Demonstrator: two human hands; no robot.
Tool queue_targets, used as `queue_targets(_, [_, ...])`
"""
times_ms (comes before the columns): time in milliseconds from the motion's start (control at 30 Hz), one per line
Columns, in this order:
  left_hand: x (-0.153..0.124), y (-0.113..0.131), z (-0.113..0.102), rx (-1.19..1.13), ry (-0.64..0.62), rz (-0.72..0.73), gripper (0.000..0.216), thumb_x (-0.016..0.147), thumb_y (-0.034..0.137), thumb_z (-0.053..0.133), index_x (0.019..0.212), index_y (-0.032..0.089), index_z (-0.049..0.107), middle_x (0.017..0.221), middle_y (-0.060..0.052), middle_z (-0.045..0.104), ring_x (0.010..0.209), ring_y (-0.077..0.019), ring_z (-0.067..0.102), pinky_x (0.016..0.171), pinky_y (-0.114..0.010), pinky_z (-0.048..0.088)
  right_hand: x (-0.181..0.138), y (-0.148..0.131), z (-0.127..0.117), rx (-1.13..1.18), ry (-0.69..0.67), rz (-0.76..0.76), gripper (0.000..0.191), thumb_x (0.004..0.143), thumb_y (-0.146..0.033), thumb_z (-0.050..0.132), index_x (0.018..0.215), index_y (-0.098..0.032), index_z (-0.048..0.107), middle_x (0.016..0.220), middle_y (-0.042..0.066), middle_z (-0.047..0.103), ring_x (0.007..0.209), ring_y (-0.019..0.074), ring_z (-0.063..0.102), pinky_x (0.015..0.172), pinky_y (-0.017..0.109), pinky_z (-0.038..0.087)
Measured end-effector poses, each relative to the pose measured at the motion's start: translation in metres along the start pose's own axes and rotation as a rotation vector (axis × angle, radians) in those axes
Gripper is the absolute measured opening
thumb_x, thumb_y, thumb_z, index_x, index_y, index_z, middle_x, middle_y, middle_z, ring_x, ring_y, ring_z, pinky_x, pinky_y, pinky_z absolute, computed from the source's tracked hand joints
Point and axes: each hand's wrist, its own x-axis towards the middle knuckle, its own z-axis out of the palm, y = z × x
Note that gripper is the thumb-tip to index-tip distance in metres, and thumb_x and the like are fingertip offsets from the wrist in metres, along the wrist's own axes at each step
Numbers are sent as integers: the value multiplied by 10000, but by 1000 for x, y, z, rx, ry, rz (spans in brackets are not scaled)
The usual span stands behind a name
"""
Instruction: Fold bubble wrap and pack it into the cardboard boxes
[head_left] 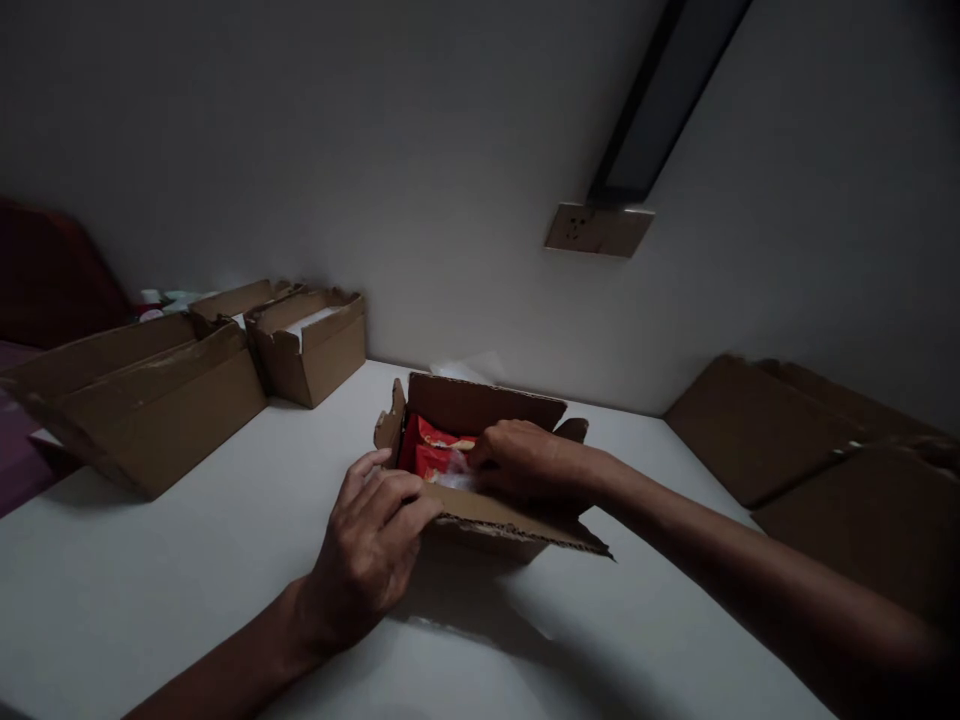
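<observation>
In front of me an open cardboard box (487, 405) stands on a white table, its torn flaps folded outward. Red packets (431, 460) lie inside at the left, with a piece of clear plastic (456, 472) beside them. My left hand (375, 540) is closed on the box's front left edge, fingers over the front flap (525, 520). Reaching into the box from the right, my right hand (517, 458) has its fingers curled downward next to the packets and the plastic. Its fingertips are hidden, so what they hold cannot be made out.
Open cardboard boxes stand at the left, a long one (202, 395) and a smaller one (337, 350) by the wall. More cardboard (780, 430) occupies the right side. Clear film (472, 368) lies behind the middle box. A socket plate (598, 230) is on the wall.
</observation>
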Motion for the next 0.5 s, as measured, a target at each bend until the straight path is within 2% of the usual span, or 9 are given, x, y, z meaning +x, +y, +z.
queue_targets(100, [5,-4,1,28,0,17,274,851,-20,531,1044,151,624,958,-71,647,949,-204,635,1038,-515,435,-6,6,0,82,-6,-1,154,874,-267,600,909,-207,737,865,54,742,756,171,624,658,269,351])
queue_targets(200, [9,-5,2,41,19,16,287,849,-17,536,1064,152,622,964,-74,642,977,-219,627,1021,-520,447,-17,8,1,146,47,5,168,879,-240,588,985,-216,716,855,43,728,713,154,599,635,261,343])
queue_targets(367, [9,-2,3,50,16,14,293,848,-30,524,1071,137,616,964,-77,634,969,-212,623,1028,-529,441,-17,4,6,201,59,-183,175,882,-139,541,791,-203,676,763,5,691,660,125,560,622,248,343])
queue_targets(500, [8,2,2,74,-5,36,293,863,-19,534,1082,161,608,964,-61,628,975,-208,619,1035,-526,435,-9,2,5,137,87,-142,192,886,-139,548,808,-216,706,729,12,697,618,134,571,608,261,369])
